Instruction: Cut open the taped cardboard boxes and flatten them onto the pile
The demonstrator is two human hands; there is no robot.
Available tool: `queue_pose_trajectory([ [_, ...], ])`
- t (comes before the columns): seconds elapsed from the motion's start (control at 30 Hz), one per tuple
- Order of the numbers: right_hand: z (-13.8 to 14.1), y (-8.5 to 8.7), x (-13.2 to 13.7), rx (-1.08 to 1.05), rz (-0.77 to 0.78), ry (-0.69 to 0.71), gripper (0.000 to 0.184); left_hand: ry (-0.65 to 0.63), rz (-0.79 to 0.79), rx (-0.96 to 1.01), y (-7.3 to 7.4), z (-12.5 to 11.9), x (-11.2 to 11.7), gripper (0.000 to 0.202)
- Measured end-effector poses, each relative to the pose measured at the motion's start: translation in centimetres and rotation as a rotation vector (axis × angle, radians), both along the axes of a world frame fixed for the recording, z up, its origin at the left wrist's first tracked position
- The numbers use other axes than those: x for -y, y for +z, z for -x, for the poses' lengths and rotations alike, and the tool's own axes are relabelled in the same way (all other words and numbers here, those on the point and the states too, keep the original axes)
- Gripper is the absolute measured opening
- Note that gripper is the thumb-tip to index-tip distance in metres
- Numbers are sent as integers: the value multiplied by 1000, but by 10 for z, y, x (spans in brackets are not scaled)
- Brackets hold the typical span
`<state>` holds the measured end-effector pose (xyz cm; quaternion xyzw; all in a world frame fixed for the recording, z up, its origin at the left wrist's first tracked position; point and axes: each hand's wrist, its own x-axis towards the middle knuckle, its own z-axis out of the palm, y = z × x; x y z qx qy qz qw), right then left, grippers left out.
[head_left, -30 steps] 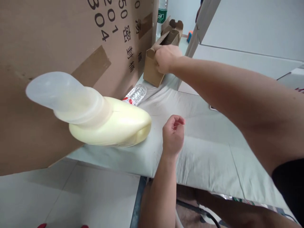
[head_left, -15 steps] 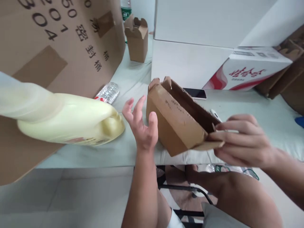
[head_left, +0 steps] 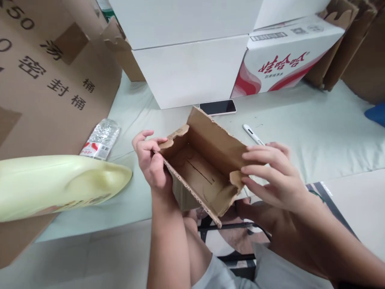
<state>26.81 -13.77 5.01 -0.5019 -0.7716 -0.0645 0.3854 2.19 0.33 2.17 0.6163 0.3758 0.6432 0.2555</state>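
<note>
A small brown cardboard box [head_left: 207,160] is tilted toward me over the front edge of the table, its open top showing the inside and a slit in the bottom. My left hand [head_left: 150,160] grips its left end, thumb on the outside and fingers over the flap. At the right end, my right hand [head_left: 270,172] has its fingertips on the wavy-edged flap. Just beyond the box lie a phone [head_left: 218,107] and a white box cutter [head_left: 253,134], partly hidden by my right hand.
A large cardboard carton [head_left: 60,120] stands at left, before it a pale yellow bottle [head_left: 66,184] and a clear plastic bottle [head_left: 102,138]. White cartons [head_left: 198,72] and a red-and-white carton [head_left: 282,60] line the back. Another small cardboard box [head_left: 126,56] stands behind.
My left hand, free and spread before, has closed on the box's left end. The box has turned so its opening faces me. My view has shifted to the right.
</note>
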Motion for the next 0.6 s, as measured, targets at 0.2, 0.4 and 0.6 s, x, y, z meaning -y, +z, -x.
queue_pose_trajectory([
  [0.2, 2, -44, -12, -404, 120, 58, 62, -47, -59, -98, -10, -6, -5, 31],
  [0.4, 0, -54, -3, -344, 235, 316, 54, -124, -80, -252, -12, -7, -8, 34],
  [0.6, 2, -65, -2, -612, 280, 245, 51, -129, -15, -406, -3, -7, -3, 33],
])
